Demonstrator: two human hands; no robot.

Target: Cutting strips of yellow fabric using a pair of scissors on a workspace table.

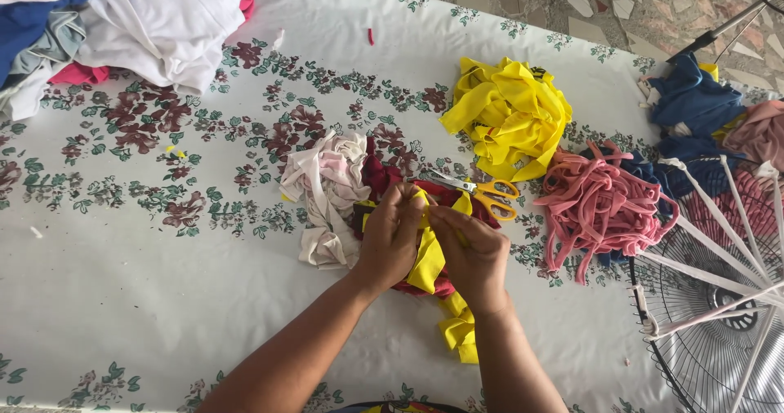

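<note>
My left hand (390, 237) and my right hand (471, 254) meet at the middle of the table, both pinching a yellow fabric strip (428, 259) that hangs down to a bunched end (459, 333) near the front edge. Under the hands lies a dark red cloth scrap (377, 173) beside a heap of pale pink-white strips (329, 186). Scissors with yellow handles (486, 193) lie just beyond my fingers.
A yellow strip pile (510, 115) and a pink strip pile (596, 209) sit at the right. A wire fan guard (719, 315) wound with white strips is at the far right. Folded clothes (155, 21) are stacked at the back left. Blue cloth (690, 99) lies at the right edge.
</note>
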